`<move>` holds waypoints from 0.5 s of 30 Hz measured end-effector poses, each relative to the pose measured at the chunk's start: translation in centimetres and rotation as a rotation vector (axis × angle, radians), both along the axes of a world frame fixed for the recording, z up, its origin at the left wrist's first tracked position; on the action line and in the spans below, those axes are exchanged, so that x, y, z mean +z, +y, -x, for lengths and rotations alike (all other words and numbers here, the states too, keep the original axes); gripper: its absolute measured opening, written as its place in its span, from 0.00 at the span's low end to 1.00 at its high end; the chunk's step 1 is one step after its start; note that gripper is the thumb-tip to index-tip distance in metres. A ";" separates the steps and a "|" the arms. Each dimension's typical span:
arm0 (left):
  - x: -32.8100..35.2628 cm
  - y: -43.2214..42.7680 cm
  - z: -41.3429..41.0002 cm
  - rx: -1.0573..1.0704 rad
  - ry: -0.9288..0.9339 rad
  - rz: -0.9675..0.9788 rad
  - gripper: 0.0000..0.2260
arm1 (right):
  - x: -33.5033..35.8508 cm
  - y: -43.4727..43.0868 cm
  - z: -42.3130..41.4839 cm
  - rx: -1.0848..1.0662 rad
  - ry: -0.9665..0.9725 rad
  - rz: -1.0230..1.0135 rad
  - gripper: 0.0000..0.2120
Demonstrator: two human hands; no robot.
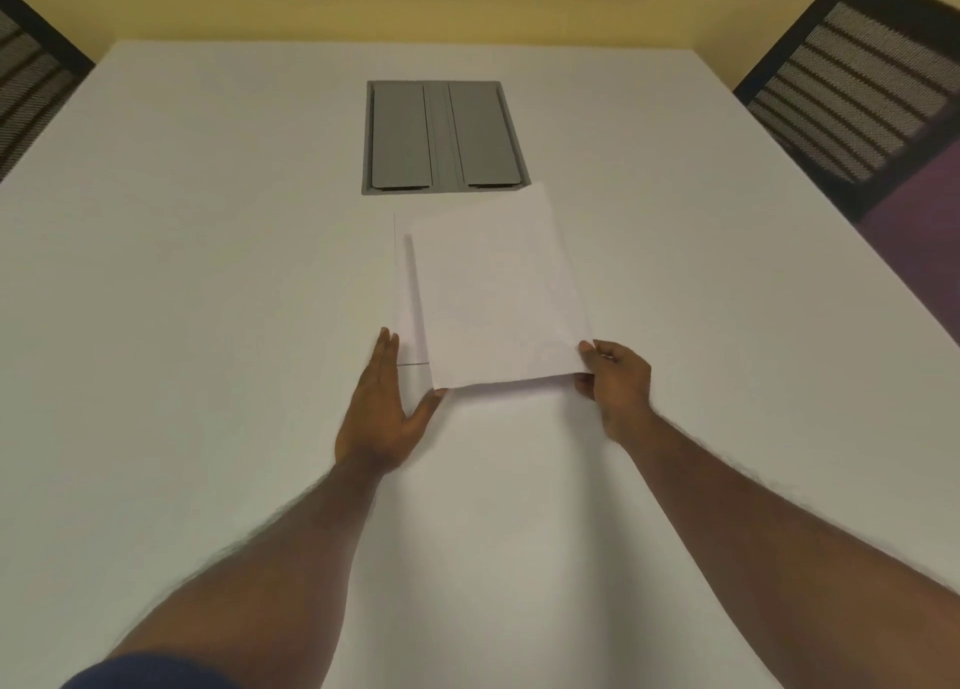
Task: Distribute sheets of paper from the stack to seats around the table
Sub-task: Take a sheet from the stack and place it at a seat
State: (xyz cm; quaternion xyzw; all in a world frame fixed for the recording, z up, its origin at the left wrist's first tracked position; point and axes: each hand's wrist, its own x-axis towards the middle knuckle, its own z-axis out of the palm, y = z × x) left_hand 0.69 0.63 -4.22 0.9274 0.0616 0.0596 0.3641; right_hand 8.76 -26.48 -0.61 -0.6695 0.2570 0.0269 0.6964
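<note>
Yellow wall (311, 8) closes off the far side of the room, and below it a broad white worktop (182, 273) fills nearly the whole view. Set flush into the worktop's middle is a grey cable hatch (441, 137) with two flat lids side by side. A black mesh-backed chair (862, 91) stands at the right far corner, its purple seat just showing beside the worktop's edge, and a second mesh chair (26, 85) stands at the left far corner.

Just nearer than the hatch lies the stack of paper (408, 293), flat on the worktop, with only its left strip and lower left corner exposed. Over it sits the top sheet (498, 288), skewed a little to the right so that its far corner overlaps the hatch's near rim. The sheet's near edge is raised slightly off the stack.

The right hand (615, 382) pinches the sheet's near right corner, thumb on top and fingers (584, 389) curled beneath, closed on the paper. The left hand (382, 408) lies open, palm down, beside the stack's near left corner; its fingers are straight and together, pointing away along the stack's left edge, while the thumb reaches out to touch the sheet's near left corner. Both forearms are bare, and a dark blue sleeve (150, 673) shows at the bottom left.
</note>
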 end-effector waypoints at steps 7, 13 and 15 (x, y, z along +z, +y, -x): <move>5.3 0.1 -1.4 0.219 0.222 0.631 0.24 | 2.3 -0.9 5.7 0.036 -0.006 -0.087 0.03; 9.9 -0.6 3.9 0.303 0.258 1.094 0.17 | 5.2 -0.5 10.4 0.058 -0.031 -0.119 0.02; 10.8 -0.9 6.2 0.251 0.272 1.034 0.14 | 6.2 -0.5 11.9 0.062 -0.041 -0.130 0.04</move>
